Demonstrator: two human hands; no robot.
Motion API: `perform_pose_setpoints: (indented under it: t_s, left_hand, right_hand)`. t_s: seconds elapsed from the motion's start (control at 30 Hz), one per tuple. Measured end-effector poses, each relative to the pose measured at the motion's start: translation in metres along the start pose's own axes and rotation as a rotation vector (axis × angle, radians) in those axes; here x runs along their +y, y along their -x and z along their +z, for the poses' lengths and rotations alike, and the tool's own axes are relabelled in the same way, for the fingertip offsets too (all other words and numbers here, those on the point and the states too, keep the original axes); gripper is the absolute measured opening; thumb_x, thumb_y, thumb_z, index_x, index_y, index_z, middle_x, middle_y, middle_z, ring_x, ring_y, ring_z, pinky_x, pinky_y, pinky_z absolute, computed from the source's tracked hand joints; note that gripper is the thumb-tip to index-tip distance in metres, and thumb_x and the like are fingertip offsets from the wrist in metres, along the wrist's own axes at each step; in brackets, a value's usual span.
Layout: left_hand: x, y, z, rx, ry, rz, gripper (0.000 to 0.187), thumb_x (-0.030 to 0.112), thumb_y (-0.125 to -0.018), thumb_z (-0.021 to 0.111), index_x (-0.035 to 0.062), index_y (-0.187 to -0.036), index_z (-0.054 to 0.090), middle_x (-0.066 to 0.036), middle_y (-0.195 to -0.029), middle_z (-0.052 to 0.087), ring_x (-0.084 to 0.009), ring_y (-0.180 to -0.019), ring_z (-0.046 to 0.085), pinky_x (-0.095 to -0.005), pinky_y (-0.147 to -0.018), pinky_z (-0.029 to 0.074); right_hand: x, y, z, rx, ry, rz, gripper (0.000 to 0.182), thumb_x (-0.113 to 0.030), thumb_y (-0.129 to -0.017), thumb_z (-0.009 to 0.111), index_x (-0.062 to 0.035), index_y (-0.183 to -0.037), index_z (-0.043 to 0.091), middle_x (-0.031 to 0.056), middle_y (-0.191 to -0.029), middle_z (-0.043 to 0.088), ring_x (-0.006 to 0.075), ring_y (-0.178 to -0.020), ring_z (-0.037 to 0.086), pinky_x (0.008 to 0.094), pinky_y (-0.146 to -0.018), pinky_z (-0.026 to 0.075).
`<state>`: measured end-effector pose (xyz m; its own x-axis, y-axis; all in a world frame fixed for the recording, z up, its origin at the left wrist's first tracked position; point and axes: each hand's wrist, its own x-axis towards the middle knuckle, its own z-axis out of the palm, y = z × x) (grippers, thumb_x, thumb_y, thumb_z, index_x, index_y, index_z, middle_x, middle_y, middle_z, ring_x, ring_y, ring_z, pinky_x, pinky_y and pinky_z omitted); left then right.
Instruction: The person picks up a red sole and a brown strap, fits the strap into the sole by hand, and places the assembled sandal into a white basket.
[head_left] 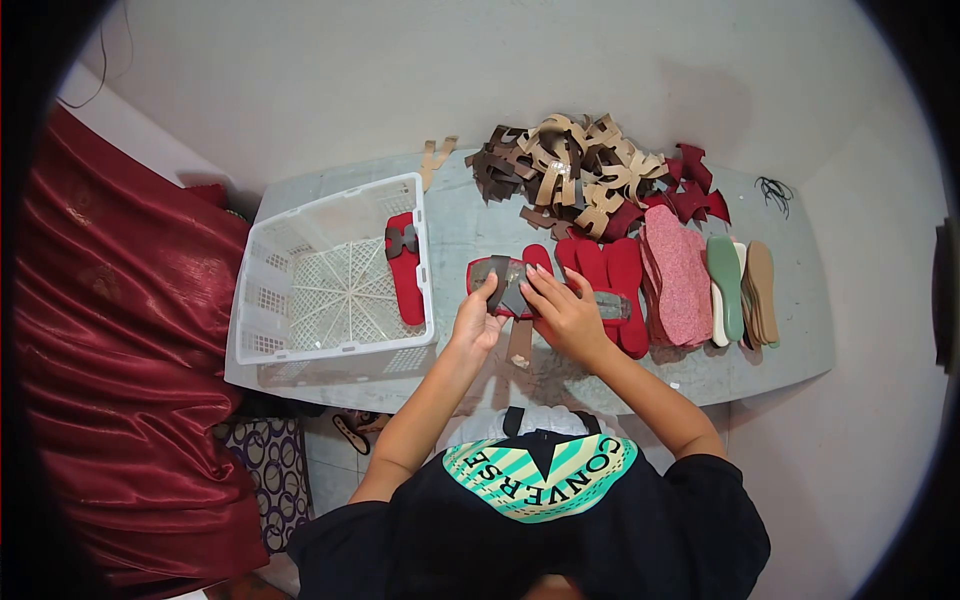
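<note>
A red sandal sole (476,275) is turned with its grey underside up, a dark brown strap wrapped across it. My left hand (478,318) grips its left end, thumb on top and fingers beneath. Over the middle of the sole, my right hand (565,312) is closed on it, fingertips pressing the folded strap ends. The sole's right end (612,306) shows past that hand. Just below lies a brown strap piece (520,342) on the table. Several red soles (628,285) lie close to the right of my hands.
A white plastic basket (425,255) at left holds a red sandal with a dark strap (405,270). Cut straps (570,175) are heaped at the back. Pink soles (680,275), green soles (724,290) and tan soles (762,295) lie on the grey table (790,355).
</note>
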<state>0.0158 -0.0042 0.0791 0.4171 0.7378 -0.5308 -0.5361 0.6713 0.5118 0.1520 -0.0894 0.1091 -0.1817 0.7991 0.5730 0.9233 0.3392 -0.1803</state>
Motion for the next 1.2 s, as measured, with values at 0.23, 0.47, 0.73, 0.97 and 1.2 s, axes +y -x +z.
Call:
perform_pose_setpoints:
  t_s: [0.23, 0.47, 0.73, 0.97, 1.2]
  left_hand:
    - [-0.002, 0.000, -0.001, 0.000, 0.010, 0.011, 0.027, 0.019, -0.079, 0.058, 0.0052, -0.100, 0.050, -0.007, -0.097, 0.055, -0.0181, -0.089, 0.054, -0.0337, -0.081, 0.043]
    - [-0.004, -0.002, -0.003, 0.049, 0.017, -0.005, 0.028, 0.016, -0.081, 0.054, 0.0011, -0.104, 0.047, -0.011, -0.100, 0.055, -0.0205, -0.091, 0.055, -0.0333, -0.082, 0.046]
    - [-0.007, 0.006, 0.000, 0.066, 0.009, 0.050, 0.028, 0.018, -0.081, 0.054, 0.0029, -0.104, 0.048, -0.009, -0.097, 0.055, -0.0198, -0.088, 0.055, -0.0331, -0.079, 0.046]
    - [-0.011, 0.018, 0.006, 0.015, 0.050, 0.186, 0.029, 0.019, -0.080, 0.056, 0.0045, -0.103, 0.048, -0.008, -0.097, 0.055, -0.0171, -0.086, 0.055, -0.0319, -0.076, 0.045]
    - [-0.011, 0.038, 0.017, -0.068, -0.015, 0.338, 0.025, 0.022, -0.083, 0.052, 0.0068, -0.103, 0.049, -0.005, -0.096, 0.056, -0.0138, -0.086, 0.055, -0.0273, -0.073, 0.044]
  right_hand:
    - [0.003, -0.001, 0.000, -0.018, 0.022, -0.038, 0.051, -0.016, -0.058, 0.067, -0.0086, -0.106, 0.052, 0.0076, -0.115, 0.049, 0.0172, -0.108, 0.046, 0.0358, -0.090, 0.029]
    - [0.006, -0.002, -0.003, -0.033, -0.020, -0.048, 0.052, -0.026, -0.059, 0.068, -0.0085, -0.105, 0.053, 0.0085, -0.113, 0.050, 0.0186, -0.106, 0.048, 0.0375, -0.090, 0.030]
    - [0.008, -0.004, -0.002, 0.006, -0.149, -0.017, 0.045, -0.033, -0.066, 0.065, -0.0085, -0.101, 0.055, 0.0085, -0.109, 0.053, 0.0187, -0.101, 0.050, 0.0376, -0.088, 0.032]
    - [0.003, -0.007, -0.003, 0.022, -0.244, 0.074, 0.034, -0.031, -0.067, 0.065, -0.0065, -0.088, 0.058, 0.0068, -0.110, 0.053, 0.0187, -0.103, 0.050, 0.0377, -0.088, 0.032]
    - [-0.002, -0.009, -0.008, 0.030, -0.436, 0.196, 0.031, -0.030, -0.064, 0.068, -0.0052, -0.079, 0.056, 0.0057, -0.112, 0.052, 0.0186, -0.109, 0.045, 0.0402, -0.093, 0.026]
